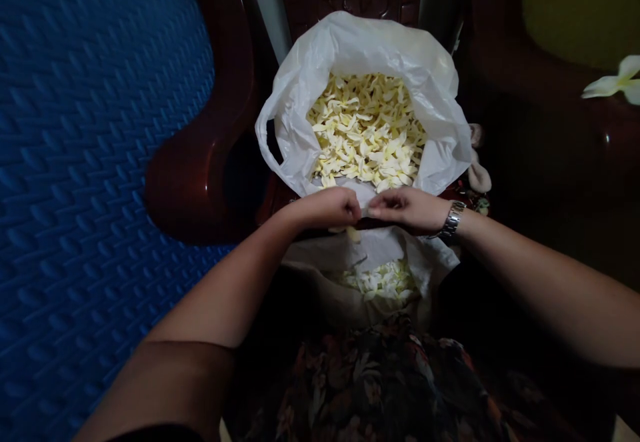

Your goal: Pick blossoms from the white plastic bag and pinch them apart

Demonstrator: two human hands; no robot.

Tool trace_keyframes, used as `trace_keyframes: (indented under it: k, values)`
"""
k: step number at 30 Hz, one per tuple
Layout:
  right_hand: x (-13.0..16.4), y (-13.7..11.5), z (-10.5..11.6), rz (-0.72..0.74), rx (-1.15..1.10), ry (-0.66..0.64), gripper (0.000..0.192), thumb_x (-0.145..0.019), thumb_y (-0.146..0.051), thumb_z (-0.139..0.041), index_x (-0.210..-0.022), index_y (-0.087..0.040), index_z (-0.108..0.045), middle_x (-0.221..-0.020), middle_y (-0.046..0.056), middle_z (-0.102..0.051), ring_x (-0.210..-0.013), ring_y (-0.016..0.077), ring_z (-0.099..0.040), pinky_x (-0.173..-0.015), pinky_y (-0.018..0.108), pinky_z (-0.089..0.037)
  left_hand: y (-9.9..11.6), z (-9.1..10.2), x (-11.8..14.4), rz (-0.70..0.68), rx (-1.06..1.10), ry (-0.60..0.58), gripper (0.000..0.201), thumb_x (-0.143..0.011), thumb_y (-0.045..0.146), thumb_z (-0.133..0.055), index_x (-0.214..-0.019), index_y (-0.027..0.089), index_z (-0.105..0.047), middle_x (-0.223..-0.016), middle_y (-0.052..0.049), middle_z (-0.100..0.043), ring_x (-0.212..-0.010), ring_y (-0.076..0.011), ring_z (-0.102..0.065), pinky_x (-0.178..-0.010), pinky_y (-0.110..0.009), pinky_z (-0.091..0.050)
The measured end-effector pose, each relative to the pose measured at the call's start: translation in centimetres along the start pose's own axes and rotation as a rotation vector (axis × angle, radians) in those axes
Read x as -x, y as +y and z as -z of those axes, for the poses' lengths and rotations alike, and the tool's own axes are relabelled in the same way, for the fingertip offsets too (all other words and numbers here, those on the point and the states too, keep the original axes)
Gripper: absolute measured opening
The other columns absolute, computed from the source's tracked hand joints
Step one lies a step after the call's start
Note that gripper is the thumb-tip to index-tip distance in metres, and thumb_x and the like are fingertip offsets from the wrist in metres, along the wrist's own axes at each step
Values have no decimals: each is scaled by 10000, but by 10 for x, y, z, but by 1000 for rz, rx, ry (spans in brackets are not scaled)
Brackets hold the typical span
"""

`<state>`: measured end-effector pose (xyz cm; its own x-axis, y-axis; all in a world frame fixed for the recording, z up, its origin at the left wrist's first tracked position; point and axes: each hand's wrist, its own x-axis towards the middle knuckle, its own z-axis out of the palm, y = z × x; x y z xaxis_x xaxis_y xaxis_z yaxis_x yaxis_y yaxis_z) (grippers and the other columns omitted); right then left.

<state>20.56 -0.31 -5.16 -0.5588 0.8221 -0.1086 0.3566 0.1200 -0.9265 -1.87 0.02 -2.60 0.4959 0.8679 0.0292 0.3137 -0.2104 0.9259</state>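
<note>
A white plastic bag point(295, 119) stands wide with its mouth up, full of pale yellow-white flowers point(367, 132) that look like frangipani. Both hands meet at its near rim. My left hand point(333, 207) is closed, and pale yellow petals point(353, 234) stick out beneath it. Almost touching it, my right hand point(407, 207) has thumb and fingers pinched together at a small pale bit; what this is stays unclear. Just below the hands a second white bag point(320, 255) holds whiter flowers point(385, 282).
Dark reddish-brown chairs with curved arms point(187, 175) surround the bags. Blue textured matting point(90, 162) covers the left side. A single white flower point(617, 82) is at the right edge. Greyish rounded objects point(479, 172) lie beside the large bag.
</note>
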Motion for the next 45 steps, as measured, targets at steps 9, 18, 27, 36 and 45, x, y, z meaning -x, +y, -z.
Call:
trace_keyframes:
  k: [9,18,27,36,45]
  values:
    - [-6,-22,-12,-141,-615,248,501,-598,-494,-935,-937,-192,-723,-811,9,-748,-703,130,-696,-695,274,-588,13,5,-26,20,278,130,311,-628,108,-804,-753,172,-527,-652,69,-534,-569,-52,-497,-563,-178,-410]
    - [-8,-29,-9,-65,-630,358,469,-572,-521,-941,-792,-177,-710,-683,-10,-701,-591,112,-672,-603,250,-590,16,5,-28,43,446,109,365,-695,117,-752,-982,183,-538,-732,63,-602,-614,-68,-589,-612,-208,-485]
    - [-14,-31,-22,-28,-770,476,486,-538,-527,-949,-773,-194,-684,-722,-49,-665,-559,77,-605,-579,233,-569,19,-9,-30,-46,292,254,352,-656,107,-762,-932,171,-553,-719,64,-571,-638,-50,-545,-616,-171,-428]
    - [-11,-33,-19,-37,-779,450,432,-614,-514,-910,-746,-193,-654,-706,-39,-607,-609,90,-535,-589,246,-532,24,3,-24,14,214,177,138,-702,211,-726,-816,137,-748,-670,-5,-677,-607,-106,-595,-597,-244,-469]
    - [-12,-30,-21,18,-669,486,433,-652,-559,-881,-771,-199,-674,-726,-24,-631,-602,101,-538,-581,264,-516,26,4,-23,58,182,187,151,-737,236,-729,-822,124,-784,-601,-23,-681,-525,-94,-563,-522,-227,-443]
